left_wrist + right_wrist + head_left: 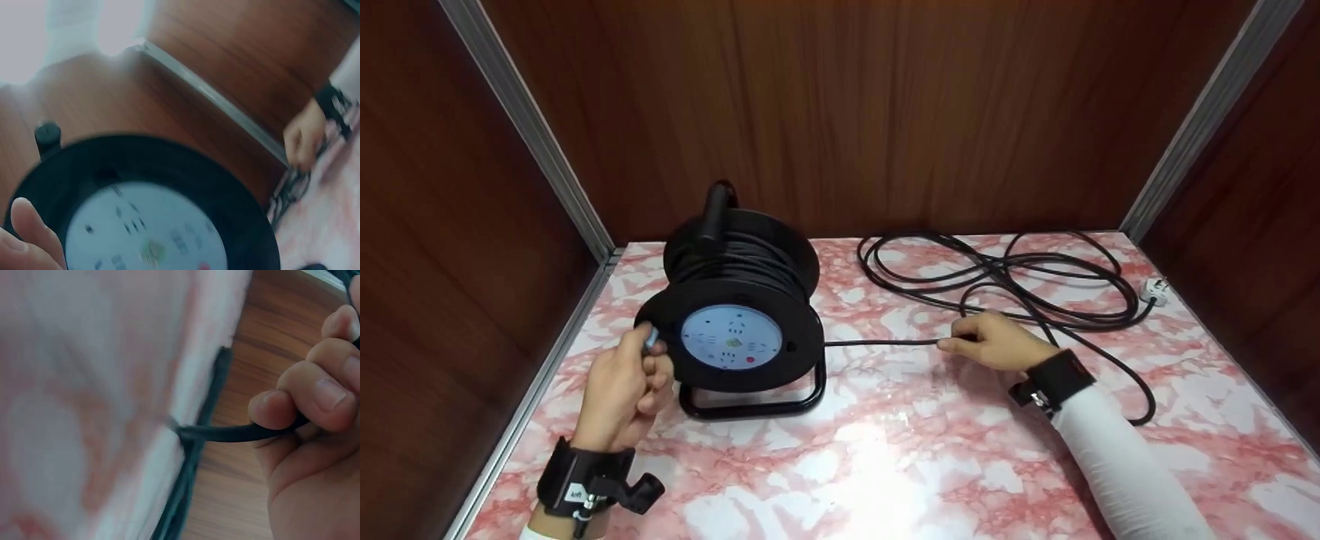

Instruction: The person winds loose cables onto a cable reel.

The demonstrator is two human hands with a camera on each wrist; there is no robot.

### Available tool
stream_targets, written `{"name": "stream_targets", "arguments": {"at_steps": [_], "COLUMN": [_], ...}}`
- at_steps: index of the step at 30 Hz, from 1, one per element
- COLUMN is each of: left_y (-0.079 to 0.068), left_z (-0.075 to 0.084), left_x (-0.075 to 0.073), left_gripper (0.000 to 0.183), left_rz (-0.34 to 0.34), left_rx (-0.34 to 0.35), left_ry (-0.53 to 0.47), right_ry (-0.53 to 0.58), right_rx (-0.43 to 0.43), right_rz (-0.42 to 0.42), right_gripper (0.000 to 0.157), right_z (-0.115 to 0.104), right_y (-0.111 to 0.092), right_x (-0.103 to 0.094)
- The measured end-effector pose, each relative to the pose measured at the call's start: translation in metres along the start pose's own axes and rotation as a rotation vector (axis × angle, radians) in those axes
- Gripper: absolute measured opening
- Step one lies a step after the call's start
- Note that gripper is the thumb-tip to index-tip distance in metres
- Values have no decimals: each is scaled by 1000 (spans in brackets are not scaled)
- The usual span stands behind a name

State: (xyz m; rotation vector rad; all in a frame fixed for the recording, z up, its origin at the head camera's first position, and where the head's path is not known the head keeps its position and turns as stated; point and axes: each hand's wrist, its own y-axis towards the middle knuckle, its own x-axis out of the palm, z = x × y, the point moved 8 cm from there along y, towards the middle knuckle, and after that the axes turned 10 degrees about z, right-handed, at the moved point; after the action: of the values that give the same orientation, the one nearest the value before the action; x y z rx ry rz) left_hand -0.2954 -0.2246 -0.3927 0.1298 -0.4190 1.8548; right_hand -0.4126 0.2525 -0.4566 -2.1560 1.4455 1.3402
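A black cable reel (802, 337) stands on its tubular frame, its pale round socket panel (731, 337) facing me. At the left edge of the front disc, my left hand (619, 382) pinches a small light-blue crank knob (651, 339). My right hand (997, 341) holds the black cable (877, 343), which runs straight from the reel's right side into its fingers. The right wrist view shows the cable (230, 433) passing through the curled fingers. In the left wrist view the disc (169, 154) looms close, and the knob is hidden.
Loose loops of cable (900, 289) lie at the back right, ending in a white plug (1155, 291) near the right edge. Wooden panels (960, 112) enclose the pink marbled table (840, 465). The reel's handle (714, 217) rises above its drum.
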Motion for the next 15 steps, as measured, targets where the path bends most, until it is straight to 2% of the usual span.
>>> {"name": "stream_targets", "arguments": {"at_steps": [3,5,6,9,11,13,15], "left_y": [-4,-5,-5,-6,-6,-7,-8], "left_z": [8,12,12,13,13,14,17], "left_x": [12,16,17,18,17,18,18], "left_gripper": [35,35,35,35,36,37,38], "left_rz": [-34,-39,-39,-33,-23,-13,-4], "left_rx": [0,-1,3,5,11,22,41], "left_ry": [-62,-78,-78,-68,-45,-25,-3], "right_ry": [-137,-217,-261,-370,-415,-455,-483], "right_rx": [2,-20,-41,-202,-264,-229,-113], "right_rz": [-9,12,42,197,275,281,206], "right_gripper": [43,42,40,36,37,36,39], "right_z": [1,-5,-12,-38,-44,-34,-12], "right_y": [15,29,36,55,61,61,56], "right_x": [0,-10,-20,-58,-83,-99,-106]}}
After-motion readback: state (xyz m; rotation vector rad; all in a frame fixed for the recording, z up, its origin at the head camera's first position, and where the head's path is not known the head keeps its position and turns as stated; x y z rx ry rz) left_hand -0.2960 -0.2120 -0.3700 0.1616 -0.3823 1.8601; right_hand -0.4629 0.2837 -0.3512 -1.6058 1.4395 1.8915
